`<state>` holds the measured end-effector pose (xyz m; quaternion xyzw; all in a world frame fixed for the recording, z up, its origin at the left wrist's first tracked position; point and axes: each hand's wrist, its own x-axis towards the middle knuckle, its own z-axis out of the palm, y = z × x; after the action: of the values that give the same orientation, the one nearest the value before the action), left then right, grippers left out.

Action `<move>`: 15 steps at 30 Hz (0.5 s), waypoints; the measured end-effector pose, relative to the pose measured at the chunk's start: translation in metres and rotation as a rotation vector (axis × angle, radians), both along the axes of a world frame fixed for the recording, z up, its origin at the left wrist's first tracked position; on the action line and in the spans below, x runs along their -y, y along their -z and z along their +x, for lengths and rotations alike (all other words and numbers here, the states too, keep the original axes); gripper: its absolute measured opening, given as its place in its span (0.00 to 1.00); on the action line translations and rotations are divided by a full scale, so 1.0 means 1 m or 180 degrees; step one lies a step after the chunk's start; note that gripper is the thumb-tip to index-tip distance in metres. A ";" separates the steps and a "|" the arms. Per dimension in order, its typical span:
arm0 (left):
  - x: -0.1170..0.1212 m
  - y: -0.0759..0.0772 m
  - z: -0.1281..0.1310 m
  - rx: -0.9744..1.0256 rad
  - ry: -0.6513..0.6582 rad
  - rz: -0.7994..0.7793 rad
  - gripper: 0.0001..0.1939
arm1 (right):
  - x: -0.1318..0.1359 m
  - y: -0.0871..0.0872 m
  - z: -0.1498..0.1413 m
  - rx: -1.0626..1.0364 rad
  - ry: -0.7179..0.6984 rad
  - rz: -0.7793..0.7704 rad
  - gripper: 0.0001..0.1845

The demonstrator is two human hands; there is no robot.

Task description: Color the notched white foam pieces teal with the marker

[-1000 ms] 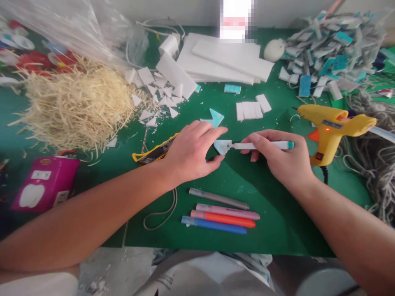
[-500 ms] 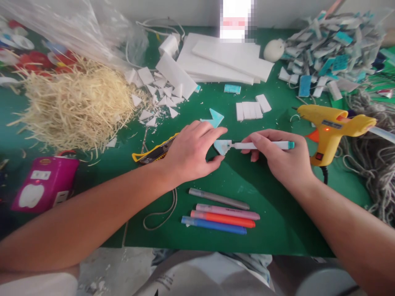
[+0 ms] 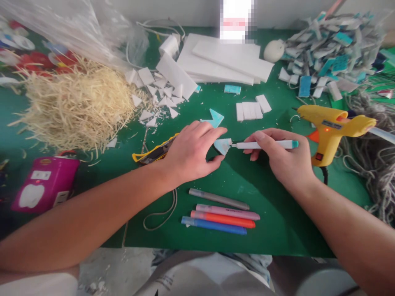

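At the middle of the bench [image 3: 277,230], the left hand [image 3: 193,150] is pinching a pale blue piece [image 3: 222,145] between thumb and forefinger. The right hand [image 3: 285,159] is gripping a marker [image 3: 249,145], its tip pointing left at the piece's right edge. Four pens [image 3: 222,218] are lying on the near side; a glue gun [image 3: 326,139] is resting on the right.

Grey top [image 3: 197,283]; dark print [image 3: 167,281]; white left sleeve [image 3: 40,284]; bare forearms [image 3: 101,211]
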<state>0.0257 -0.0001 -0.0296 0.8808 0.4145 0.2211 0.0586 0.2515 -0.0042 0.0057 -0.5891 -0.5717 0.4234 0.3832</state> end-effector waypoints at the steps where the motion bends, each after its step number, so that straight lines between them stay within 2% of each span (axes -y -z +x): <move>1: 0.000 0.000 0.000 -0.0009 -0.0008 0.0009 0.22 | 0.000 0.000 0.000 -0.0022 0.0006 0.0007 0.12; 7: 0.001 -0.001 0.000 -0.0024 -0.0037 0.0008 0.22 | -0.001 0.003 0.000 -0.0070 0.0104 0.0023 0.07; 12: 0.001 -0.001 0.000 -0.0001 -0.0013 0.0051 0.22 | -0.001 0.000 0.001 0.0011 -0.0093 -0.0040 0.13; 15: 0.001 -0.001 0.000 -0.0023 -0.0026 0.0021 0.22 | -0.001 -0.001 0.001 -0.0003 -0.0026 0.0003 0.13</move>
<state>0.0260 -0.0012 -0.0287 0.8801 0.4176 0.2195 0.0533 0.2522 -0.0032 0.0064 -0.5864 -0.5741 0.4250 0.3820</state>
